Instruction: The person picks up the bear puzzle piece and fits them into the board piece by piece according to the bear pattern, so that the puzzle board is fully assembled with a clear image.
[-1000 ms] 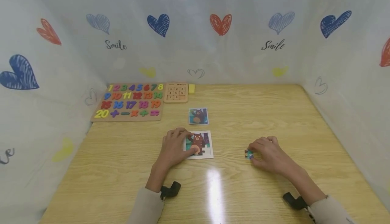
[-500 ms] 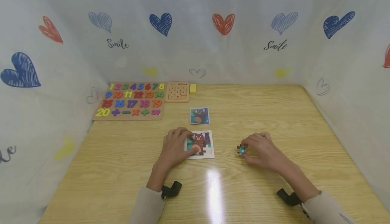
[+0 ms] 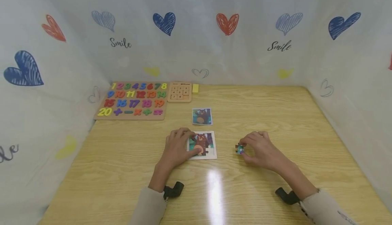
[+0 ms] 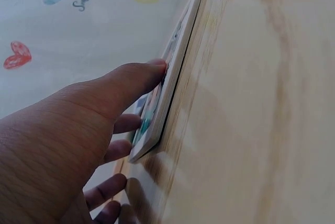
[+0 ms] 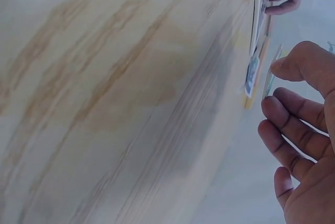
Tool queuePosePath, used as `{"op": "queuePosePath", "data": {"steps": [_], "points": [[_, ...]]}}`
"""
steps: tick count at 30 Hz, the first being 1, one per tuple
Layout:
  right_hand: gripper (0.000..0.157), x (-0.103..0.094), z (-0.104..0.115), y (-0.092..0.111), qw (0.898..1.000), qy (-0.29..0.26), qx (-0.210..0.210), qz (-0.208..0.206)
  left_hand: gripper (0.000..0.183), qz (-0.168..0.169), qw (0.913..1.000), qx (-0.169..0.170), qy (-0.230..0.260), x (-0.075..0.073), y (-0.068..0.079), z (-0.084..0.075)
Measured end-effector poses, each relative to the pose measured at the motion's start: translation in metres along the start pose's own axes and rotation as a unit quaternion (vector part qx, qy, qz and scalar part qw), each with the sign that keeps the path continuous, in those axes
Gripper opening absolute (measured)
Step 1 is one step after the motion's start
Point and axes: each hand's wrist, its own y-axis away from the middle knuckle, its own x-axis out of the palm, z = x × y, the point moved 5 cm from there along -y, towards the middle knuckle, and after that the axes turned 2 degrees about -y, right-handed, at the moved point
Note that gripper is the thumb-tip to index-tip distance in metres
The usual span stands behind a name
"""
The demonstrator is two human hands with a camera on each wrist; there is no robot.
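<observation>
In the head view, my left hand (image 3: 177, 146) rests on the left side of a white-framed bear jigsaw puzzle (image 3: 215, 143), which lies flat on the table. Its lower right corner shows a white gap. From the left wrist, the thumb (image 4: 141, 75) presses on the puzzle's face, while other fingers touch it further along. To the right of the puzzle, my right hand (image 3: 260, 152) pinches a small teal and brown puzzle piece (image 3: 238, 149) between thumb and fingertips. The right wrist view shows this piece nearly edge-on, raised off the table.
Behind the puzzle lies a bear picture card (image 3: 202, 116). A colourful number board (image 3: 130, 117) stands at the back left, beside a wooden sliding number puzzle (image 3: 180, 100) and a small yellow block (image 3: 195, 88). A white curtain (image 3: 196, 51) with printed hearts encloses the table.
My right hand has moved left with the puzzle piece, closer to the framed puzzle. The left hand has stayed on the puzzle, and the whole head view has shifted slightly.
</observation>
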Motion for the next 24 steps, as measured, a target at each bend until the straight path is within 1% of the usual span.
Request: {"op": "queuePosePath", "data": {"steps": [6,15,20,24], "points": [[0.024,0.002,0.003,-0.006,1.000,-0.013,-0.006,0.004,0.061,-0.005,1.0000,0.001,0.003,0.000,0.000,0.001],[0.025,0.006,0.009,-0.015,1.000,-0.016,-0.016,0.004,0.061,-0.006,1.0000,0.002,0.002,0.000,0.000,0.001],[0.026,0.009,0.011,-0.019,1.000,-0.021,-0.012,0.012,0.061,-0.011,0.9999,0.006,0.000,0.000,0.001,0.001],[0.027,0.011,0.012,-0.021,1.000,-0.021,-0.008,0.017,0.061,-0.007,1.0000,0.007,-0.001,0.001,0.000,0.002]]}}
